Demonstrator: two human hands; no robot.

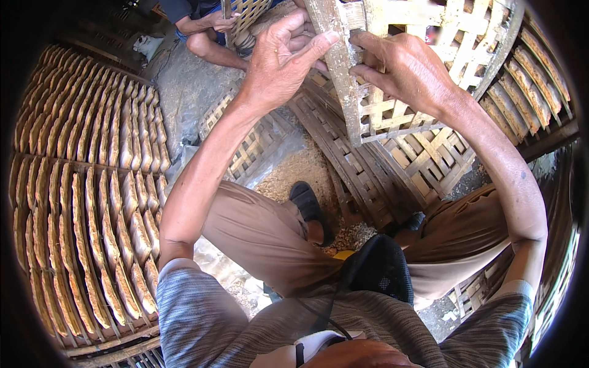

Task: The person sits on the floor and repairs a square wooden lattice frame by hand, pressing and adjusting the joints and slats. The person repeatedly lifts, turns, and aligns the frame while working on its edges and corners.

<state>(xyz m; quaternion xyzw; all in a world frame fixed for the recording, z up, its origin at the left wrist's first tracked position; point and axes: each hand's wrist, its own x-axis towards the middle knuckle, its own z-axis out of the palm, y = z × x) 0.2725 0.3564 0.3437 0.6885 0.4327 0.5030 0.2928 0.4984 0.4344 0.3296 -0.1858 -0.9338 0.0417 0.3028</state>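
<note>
Gripping a woven panel (343, 86), the left hand (279, 67) and right hand (410, 72) hang above a crumb-strewn floor (285, 175) beside racked slabs (92, 236).

Left hand (283, 58): raised, thumb (316, 46) stretched toward the right fingers, other fingers curled, partly hidden.
Right hand (411, 72): near the left thumb tip but apart, back upward, digits bent toward it.
Left forearm (205, 168): slants down and left from its fingers.
Right forearm (500, 150): runs down and right from its fingers, elbow (529, 234) bent.
</note>
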